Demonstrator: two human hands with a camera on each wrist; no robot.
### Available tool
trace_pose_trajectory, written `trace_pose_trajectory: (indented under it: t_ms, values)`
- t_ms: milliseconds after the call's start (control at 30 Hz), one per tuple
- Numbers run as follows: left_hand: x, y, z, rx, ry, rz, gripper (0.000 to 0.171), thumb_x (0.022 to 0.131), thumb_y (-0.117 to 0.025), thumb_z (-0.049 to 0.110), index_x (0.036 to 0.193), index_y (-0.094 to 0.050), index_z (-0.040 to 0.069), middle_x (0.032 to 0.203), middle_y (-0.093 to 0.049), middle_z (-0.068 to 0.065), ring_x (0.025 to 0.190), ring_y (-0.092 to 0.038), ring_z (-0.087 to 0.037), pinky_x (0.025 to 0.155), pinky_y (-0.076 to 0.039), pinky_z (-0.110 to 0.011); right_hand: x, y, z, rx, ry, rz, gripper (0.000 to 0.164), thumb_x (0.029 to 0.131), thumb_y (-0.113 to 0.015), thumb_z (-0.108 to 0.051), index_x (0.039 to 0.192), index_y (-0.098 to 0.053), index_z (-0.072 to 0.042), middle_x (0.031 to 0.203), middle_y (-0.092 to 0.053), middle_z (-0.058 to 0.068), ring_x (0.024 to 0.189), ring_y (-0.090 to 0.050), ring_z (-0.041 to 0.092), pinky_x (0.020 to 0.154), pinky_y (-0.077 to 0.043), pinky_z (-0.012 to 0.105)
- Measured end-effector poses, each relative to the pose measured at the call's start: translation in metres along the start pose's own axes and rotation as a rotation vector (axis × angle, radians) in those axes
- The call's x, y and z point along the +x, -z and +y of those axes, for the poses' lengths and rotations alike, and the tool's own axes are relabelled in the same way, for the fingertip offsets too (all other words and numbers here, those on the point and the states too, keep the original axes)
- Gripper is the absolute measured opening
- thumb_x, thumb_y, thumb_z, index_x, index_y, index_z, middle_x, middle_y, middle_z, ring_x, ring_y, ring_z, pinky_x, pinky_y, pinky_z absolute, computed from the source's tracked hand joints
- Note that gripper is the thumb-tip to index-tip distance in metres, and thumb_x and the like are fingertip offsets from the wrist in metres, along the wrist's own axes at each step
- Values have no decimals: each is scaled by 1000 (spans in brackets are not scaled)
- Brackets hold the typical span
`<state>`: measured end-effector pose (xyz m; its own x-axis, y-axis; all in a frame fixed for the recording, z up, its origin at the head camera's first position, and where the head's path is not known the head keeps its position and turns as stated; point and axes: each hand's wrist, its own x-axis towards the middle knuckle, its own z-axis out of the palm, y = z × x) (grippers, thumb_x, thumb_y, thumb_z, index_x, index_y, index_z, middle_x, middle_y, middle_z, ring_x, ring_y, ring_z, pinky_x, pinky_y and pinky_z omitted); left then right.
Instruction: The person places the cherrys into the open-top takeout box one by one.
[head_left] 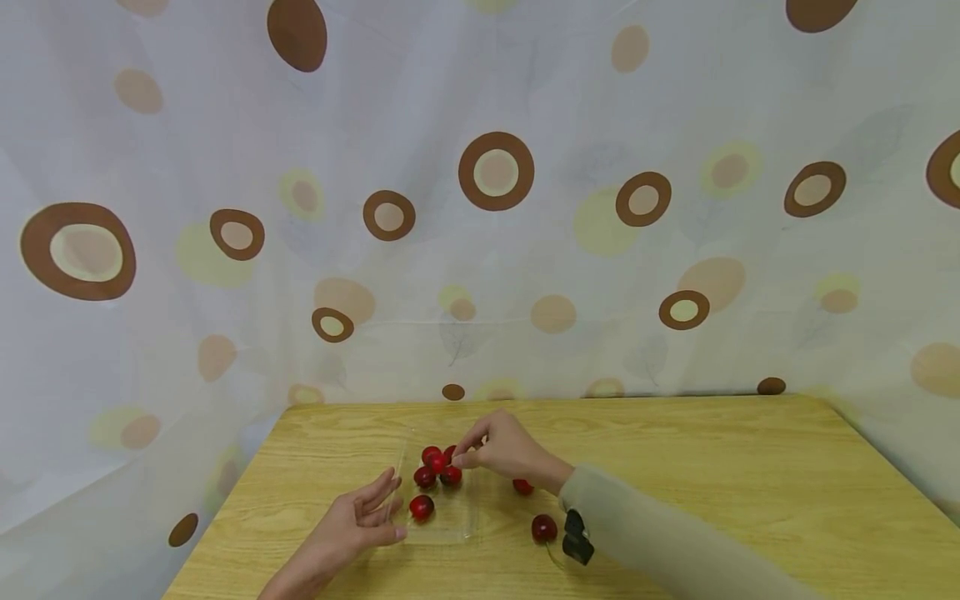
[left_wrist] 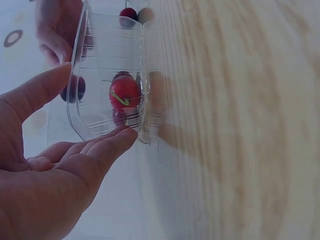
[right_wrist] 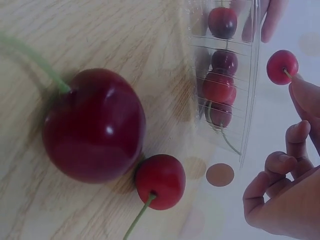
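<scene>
My right hand (head_left: 504, 454) pinches a red cherry (right_wrist: 282, 67) by its stem, between thumb and fingertip, over the clear plastic box (head_left: 453, 527). The other fingers of that hand are curled. Several dark red cherries lie inside the box, one of them (head_left: 422, 507) near its front and the others grouped farther back. At the box's left side is my left hand (head_left: 348, 521), its fingers and thumb spread. In the left wrist view the thumb is at the upper rim and the fingertips (left_wrist: 125, 136) are at the lower corner of the wall.
On the wooden table (head_left: 712, 475), right of the box, lie a dark cherry (head_left: 543, 528) with a long green stem and a second red cherry (head_left: 522, 487) partly under the right forearm. A patterned curtain (head_left: 570, 250) hangs behind the table and along its sides.
</scene>
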<state>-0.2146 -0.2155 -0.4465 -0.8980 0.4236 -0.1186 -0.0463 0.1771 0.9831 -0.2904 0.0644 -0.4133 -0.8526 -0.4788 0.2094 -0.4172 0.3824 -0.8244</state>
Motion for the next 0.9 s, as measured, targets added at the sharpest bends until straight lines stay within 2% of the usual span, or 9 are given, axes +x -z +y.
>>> trace_pose_trajectory:
  t_ms: [333,667,800,900]
  values:
    - [1,0,-1,5,2,-2,91,99,-73,4,162,-10,-12,165,-17,-35,147,-30,-53,108,-50,-43,4,-9,2,-26,-2,0,5,85,-87,-12,83,-86,-8,83,-70,-6,73,-53,15,63,-42,27]
    - [1,-1,1,-6,8,-8,90,100,-72,3,163,-9,-11,165,-15,-35,147,-29,-53,106,-52,-42,7,-16,5,-57,-38,-6,5,84,-89,-12,80,-86,-13,84,-69,-7,77,-57,12,68,-44,27]
    - [1,0,2,4,9,-8,91,100,-72,4,162,-8,-12,165,-15,-36,147,-29,-53,107,-52,-42,7,-18,6,-54,-48,-18,6,84,-89,-11,80,-86,-12,83,-68,-6,77,-56,14,69,-43,27]
    - [1,0,1,3,4,-8,91,100,-73,4,162,-8,-12,165,-15,-36,147,-29,-53,107,-51,-42,8,-20,8,-99,-60,-21,3,84,-90,-11,83,-86,-10,80,-65,-5,74,-51,14,68,-38,27]
